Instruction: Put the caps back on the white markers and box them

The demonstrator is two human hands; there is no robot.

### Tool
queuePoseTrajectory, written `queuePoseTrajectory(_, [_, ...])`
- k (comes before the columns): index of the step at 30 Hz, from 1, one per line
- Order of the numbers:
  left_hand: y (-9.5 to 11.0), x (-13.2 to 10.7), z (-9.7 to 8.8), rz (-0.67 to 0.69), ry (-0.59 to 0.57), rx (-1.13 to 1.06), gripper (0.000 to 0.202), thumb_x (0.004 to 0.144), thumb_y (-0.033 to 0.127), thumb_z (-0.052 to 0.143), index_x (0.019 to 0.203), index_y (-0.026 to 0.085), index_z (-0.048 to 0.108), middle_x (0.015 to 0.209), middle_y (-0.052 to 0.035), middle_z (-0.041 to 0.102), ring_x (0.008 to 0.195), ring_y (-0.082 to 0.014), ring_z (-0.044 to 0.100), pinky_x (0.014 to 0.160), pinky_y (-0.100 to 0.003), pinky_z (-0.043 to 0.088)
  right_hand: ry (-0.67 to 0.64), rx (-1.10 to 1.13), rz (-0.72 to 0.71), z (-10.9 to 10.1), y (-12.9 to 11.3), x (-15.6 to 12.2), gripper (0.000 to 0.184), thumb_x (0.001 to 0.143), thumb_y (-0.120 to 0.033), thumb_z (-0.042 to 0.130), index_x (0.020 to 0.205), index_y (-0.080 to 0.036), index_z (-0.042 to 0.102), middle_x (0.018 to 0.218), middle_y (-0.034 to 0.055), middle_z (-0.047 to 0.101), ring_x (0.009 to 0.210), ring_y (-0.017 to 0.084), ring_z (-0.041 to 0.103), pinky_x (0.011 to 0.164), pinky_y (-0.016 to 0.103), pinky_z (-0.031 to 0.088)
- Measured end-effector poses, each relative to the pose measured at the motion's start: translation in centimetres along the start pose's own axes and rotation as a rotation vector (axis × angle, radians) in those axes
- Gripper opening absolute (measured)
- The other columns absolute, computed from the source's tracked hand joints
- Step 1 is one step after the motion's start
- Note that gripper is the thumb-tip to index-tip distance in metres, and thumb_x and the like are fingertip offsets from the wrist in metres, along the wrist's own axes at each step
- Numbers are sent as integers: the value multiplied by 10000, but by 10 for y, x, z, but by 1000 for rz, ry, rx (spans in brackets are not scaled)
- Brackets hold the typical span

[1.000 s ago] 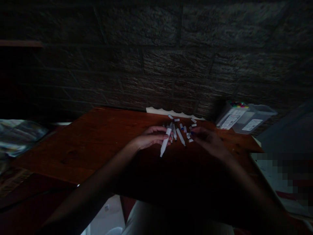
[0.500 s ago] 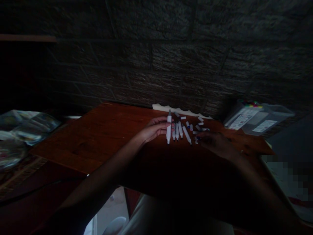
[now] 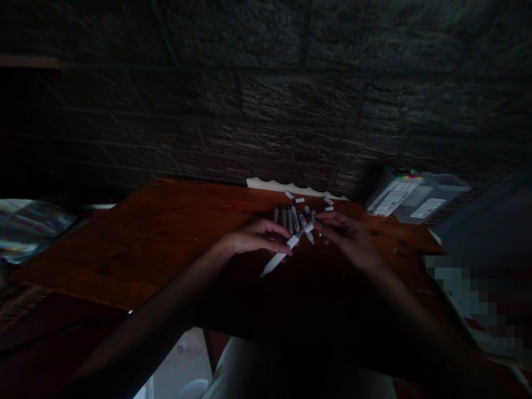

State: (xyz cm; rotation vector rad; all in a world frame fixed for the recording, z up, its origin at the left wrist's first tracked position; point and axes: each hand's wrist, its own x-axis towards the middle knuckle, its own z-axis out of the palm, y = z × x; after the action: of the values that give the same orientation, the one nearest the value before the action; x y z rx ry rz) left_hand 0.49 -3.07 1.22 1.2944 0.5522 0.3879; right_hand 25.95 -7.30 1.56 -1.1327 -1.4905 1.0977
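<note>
Over the worktop (image 3: 174,238), a marker (image 3: 275,261) is pinched by the left hand (image 3: 258,237), its long axis slanting away and rightward; at its far end, a cap (image 3: 310,227) is pinched roughly in line by the right hand (image 3: 347,233), contact being unclear.

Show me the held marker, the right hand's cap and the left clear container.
Marker (image 3: 274,262): head view, on its white barrel.
Cap (image 3: 309,226): head view, on its white side.
Left clear container (image 3: 390,203): head view, on its labelled front wall.

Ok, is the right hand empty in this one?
No, the right hand holds a small cap by the tip of the marker that the left hand grips.
</note>
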Motion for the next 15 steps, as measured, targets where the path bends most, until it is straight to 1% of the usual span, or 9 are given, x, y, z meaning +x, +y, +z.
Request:
queuePoseTrajectory(3, [1,1,0,-4,2,25,221,750,201,828,961,153,782,883,-87,789,698,-149,744,662,-221,598,-60,24,13,0,1,-2,360,800,-488,760,1049,-234,710,885,20,748,679,122,628,615,266,544])
queuePoseTrajectory(5, [1,0,0,14,10,47,231,751,189,823,976,157,779,887,-78,786,713,-144,741,669,-218,590,-109,28,2,1,-1,-4,337,833,-470,734,1069,-230,715,851,9,739,654,113,615,630,272,542])
queuePoseTrajectory(7, [1,0,1,44,13,50,335,759,167,815,1089,172,756,915,-79,783,755,-149,747,699,-225,589,-166,3,-20,2,-5,-6,326,870,-448,700,1114,-231,716,842,2,737,631,103,605,654,280,547])
queuePoseTrajectory(9, [1,-2,1,57,2,34,498,784,151,797,1266,198,682,975,-100,777,813,-172,758,750,-263,596,-188,-28,-47,3,-9,-7,364,894,-440,673,1205,-251,693,936,12,753,630,98,608,684,292,563])
queuePoseTrajectory(10, [1,-3,1,60,-5,14,557,798,148,786,1332,210,636,1008,-113,771,846,-191,762,783,-295,601,-172,-35,-62,1,-9,-7,409,898,-445,666,1266,-268,664,1007,22,756,644,101,617,690,296,571])
queuePoseTrajectory(12, [2,-5,0,82,-2,-49,587,809,139,770,1365,219,600,1057,-128,756,908,-228,761,848,-365,600,-78,-47,-93,-5,-8,-5,504,897,-469,656,1364,-288,595,1108,40,747,698,120,648,687,299,581])
queuePoseTrajectory(13, [3,-5,-1,102,15,-86,568,809,130,762,1348,215,608,1071,-129,748,937,-240,757,877,-390,595,-5,-71,-110,-10,-5,-3,517,901,-481,644,1374,-283,583,1127,49,744,742,136,668,688,300,584])
queuePoseTrajectory(15, [4,-4,-4,162,80,-162,505,798,109,741,1285,200,642,1062,-112,737,958,-237,745,900,-392,586,148,-201,-147,-22,5,2,448,915,-476,609,1297,-243,637,1125,72,745,860,177,699,734,315,589])
